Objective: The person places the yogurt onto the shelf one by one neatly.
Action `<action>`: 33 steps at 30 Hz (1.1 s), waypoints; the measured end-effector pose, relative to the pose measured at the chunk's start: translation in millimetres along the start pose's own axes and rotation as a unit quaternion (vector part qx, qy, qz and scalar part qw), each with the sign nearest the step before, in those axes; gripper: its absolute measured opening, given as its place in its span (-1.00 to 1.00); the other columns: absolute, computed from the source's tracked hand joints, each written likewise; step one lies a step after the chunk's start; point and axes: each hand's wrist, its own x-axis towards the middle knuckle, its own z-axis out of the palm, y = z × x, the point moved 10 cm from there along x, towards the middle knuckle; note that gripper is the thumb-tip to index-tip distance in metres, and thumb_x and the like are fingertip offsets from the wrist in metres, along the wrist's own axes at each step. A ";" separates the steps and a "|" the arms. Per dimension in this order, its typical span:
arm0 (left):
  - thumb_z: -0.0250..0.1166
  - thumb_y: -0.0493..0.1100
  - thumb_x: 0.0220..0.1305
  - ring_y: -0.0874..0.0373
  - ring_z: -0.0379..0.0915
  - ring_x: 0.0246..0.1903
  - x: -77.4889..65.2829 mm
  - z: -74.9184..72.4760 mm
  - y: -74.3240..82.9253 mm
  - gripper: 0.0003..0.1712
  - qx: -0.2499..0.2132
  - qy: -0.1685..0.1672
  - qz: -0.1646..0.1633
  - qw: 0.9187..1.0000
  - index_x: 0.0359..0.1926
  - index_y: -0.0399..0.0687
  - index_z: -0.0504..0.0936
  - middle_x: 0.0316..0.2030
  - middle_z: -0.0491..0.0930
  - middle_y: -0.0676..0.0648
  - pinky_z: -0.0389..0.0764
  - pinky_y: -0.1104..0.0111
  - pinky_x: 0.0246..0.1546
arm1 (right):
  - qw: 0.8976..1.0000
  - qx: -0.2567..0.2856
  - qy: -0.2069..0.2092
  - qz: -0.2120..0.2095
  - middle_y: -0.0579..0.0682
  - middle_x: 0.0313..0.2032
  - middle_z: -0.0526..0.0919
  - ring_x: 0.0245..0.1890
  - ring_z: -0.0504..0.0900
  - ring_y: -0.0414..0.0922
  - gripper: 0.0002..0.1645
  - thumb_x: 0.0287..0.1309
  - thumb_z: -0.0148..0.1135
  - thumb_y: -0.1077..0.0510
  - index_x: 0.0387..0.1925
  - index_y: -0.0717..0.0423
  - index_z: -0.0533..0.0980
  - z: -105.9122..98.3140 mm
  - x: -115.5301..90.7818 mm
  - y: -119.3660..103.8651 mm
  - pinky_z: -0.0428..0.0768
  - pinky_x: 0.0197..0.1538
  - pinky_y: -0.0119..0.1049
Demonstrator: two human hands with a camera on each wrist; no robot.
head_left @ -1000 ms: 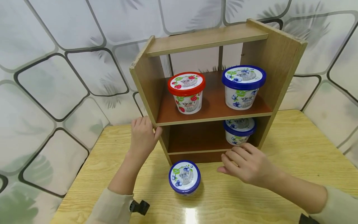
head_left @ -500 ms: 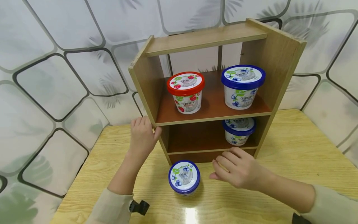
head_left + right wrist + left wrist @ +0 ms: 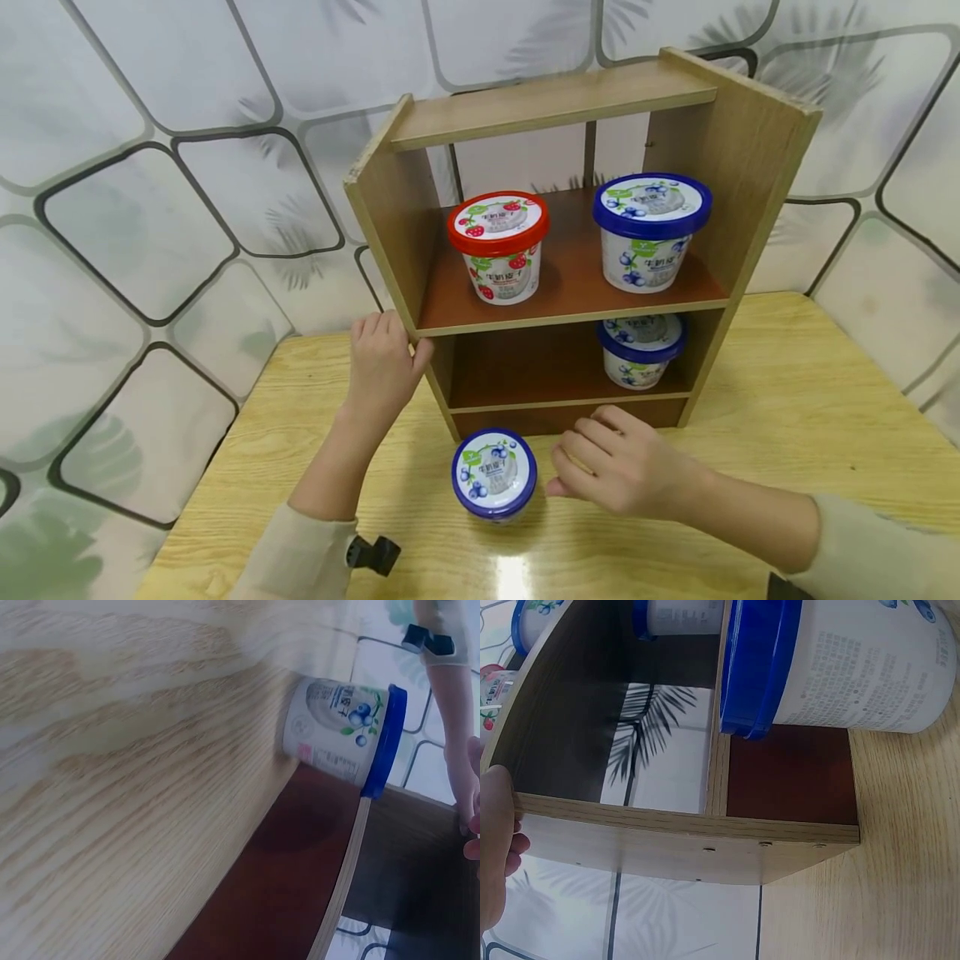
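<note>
My left hand [image 3: 384,367] grips the front edge of the left side panel of a small wooden shelf [image 3: 555,117]. In the left wrist view its thumb lies at the edge, with fingertips showing on the panel's outer side. A blue-lidded tub with blueberry pictures [image 3: 495,473] stands upright on the table before the shelf. Just right of that tub, apart from it, hovers my right hand [image 3: 618,467], fingers loosely bent and holding nothing. The right wrist view shows the same tub sideways, with part of the right fingers [image 3: 474,825] at the frame's edge.
On the upper board stand a red-lidded strawberry tub [image 3: 498,250] at left and a larger-looking blue-lidded tub [image 3: 651,237] at right. Another blue-lidded tub [image 3: 641,350] sits at the right of the lower compartment. The wooden table [image 3: 825,417] meets a patterned wall covering [image 3: 225,75].
My right hand has moved left and slightly down, from in front of the lower compartment's tub toward the tub on the table. The left hand and the tubs have stayed put.
</note>
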 end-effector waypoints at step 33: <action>0.11 -0.17 0.07 -0.12 0.28 -0.57 0.4 -0.8 1.1 -0.75 0.003 -0.004 -0.003 1.000 -0.59 -0.20 0.28 -0.69 0.31 -0.13 0.29 0.12 -0.37 | 0.999 0.011 -0.008 -0.035 -0.15 -0.60 0.60 -0.64 0.52 -0.25 -0.52 0.31 -0.03 -0.11 -0.58 0.01 0.59 28.5 -5.0 -42.8 0.43 -0.52 -0.43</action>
